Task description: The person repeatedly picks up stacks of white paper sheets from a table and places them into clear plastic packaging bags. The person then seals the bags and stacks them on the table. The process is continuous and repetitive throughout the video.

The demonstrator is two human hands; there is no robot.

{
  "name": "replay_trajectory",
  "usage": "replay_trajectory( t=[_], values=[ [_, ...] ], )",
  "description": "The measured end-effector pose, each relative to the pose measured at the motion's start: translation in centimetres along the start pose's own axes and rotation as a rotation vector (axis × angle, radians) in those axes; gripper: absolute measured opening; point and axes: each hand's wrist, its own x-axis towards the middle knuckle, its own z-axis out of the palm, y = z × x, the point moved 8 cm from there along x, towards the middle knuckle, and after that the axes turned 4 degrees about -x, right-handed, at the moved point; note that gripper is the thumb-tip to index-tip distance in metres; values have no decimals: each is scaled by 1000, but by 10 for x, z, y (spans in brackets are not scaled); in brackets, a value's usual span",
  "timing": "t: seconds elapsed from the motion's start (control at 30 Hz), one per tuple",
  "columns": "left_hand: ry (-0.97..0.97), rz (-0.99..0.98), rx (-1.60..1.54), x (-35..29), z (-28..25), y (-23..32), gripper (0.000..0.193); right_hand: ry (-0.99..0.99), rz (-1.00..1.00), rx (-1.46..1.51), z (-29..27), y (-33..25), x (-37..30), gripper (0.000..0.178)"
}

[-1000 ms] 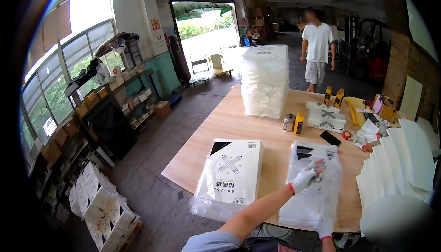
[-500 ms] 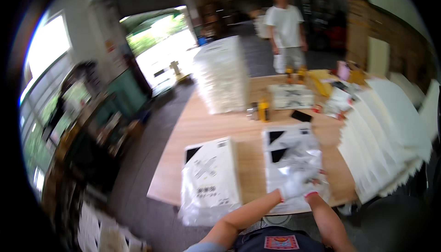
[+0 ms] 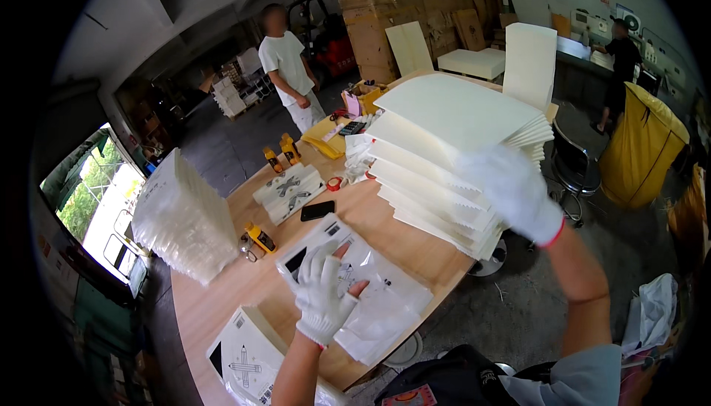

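White gloves cover both my hands. My left hand (image 3: 324, 298) lies on a pile of clear printed plastic bags (image 3: 392, 298), fingers apart, with bare thumb and fingertip showing. My right hand (image 3: 511, 191) is raised at the near right edge of a fanned stack of white sheets (image 3: 452, 113); motion smears its fingers, so I cannot tell whether it touches them. Left of my left forearm is a stack of bagged white packs (image 3: 244, 350) with a pencil drawing on top.
A tall stack of wrapped packs (image 3: 185, 217) stands at the table's left. Yellow bottles (image 3: 261, 237), a black phone (image 3: 318, 211) and red tape (image 3: 336, 183) lie beyond the bags. Past the table stands a person (image 3: 285, 65); another (image 3: 618, 65) is far right, near a stool (image 3: 578, 169).
The view has swung to the right. My right hand has left the plastic bags, where both hands were together, and risen to the white sheets. My left hand stays on the bags.
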Motion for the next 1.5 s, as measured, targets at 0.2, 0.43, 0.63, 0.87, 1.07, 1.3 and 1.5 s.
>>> replay_trajectory(
  t=[0.2, 0.43, 0.63, 0.87, 1.07, 1.3, 1.5],
  values=[
    [-174, 57, -286, 29, 26, 29, 49, -209, 99, 38, 47, 70, -6, 21],
    [-361, -45, -933, 54, 62, 54, 49, -168, 90, 38, 50, 90, 6, 18],
    [-642, -301, -2204, 103, 95, 83, 44, 148, -245, -148, -8, 0, 28, 17],
    [-514, -909, -1527, 80, 53, 37, 29, -258, 245, 123, -44, 4, -21, 42],
    [-525, -465, -1110, 66, 28, -9, 34, -160, 653, 1082, 44, 37, -80, 57],
    [17, 16, -427, -20, 42, 134, 95, -41, 769, 1044, 82, -83, -119, 45],
    [24, -96, -224, -78, 46, 67, 85, -305, 490, 752, 76, -82, -148, 24]
  ],
)
